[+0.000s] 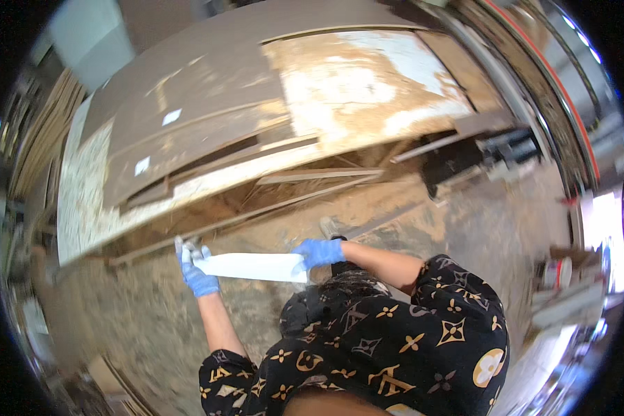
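Note:
A long white strip (256, 265), which looks like paper or thin sheet, is stretched level in front of my body between both hands. My left hand (198, 270), in a blue glove with whitish-grey fingertips, grips its left end with one finger pointing up. At the other end, my blue-gloved right hand (320, 254) is closed on the upper right corner, where the strip curls a little. The fingers of that hand are partly hidden by its own back. Beyond the strip stands a low worktable (187, 201) with a rough wood-chip board top.
Brown panels (215, 83) and a worn, pale-patched board (367, 83) lie on the worktable. Two small white paper pieces (172, 116) rest there. Dark equipment (509, 147) sits at the right end, near a long metal rail (489, 59). Sawdust covers the floor (145, 319).

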Available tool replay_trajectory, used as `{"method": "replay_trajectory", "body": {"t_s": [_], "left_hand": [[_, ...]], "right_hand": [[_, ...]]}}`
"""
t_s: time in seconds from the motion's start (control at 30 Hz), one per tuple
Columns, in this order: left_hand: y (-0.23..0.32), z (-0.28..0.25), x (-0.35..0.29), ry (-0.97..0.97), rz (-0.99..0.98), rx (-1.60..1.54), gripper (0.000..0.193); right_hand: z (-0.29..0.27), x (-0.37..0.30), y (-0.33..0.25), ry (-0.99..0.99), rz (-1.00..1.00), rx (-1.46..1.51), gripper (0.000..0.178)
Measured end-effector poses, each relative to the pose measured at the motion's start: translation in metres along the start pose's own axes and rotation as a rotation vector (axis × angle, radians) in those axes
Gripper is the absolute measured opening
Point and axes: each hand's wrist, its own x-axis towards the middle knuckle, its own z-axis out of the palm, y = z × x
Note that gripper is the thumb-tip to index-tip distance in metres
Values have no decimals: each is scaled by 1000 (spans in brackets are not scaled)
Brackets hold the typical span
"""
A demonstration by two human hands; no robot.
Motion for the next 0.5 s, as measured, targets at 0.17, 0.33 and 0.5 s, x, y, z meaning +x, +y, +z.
{"method": "replay_trajectory", "body": {"t_s": [0.17, 0.33, 0.5], "left_hand": [[-92, 86, -76, -608, -245, 724, 31], [-203, 146, -203, -1502, -241, 1245, 50], [-274, 205, -282, -1753, -103, 1479, 46]], "right_hand": [[-16, -120, 51, 870, 39, 652, 26], [-13, -176, 104, 1238, -226, 1079, 23], [4, -274, 112, 1098, -150, 1225, 28]]}}
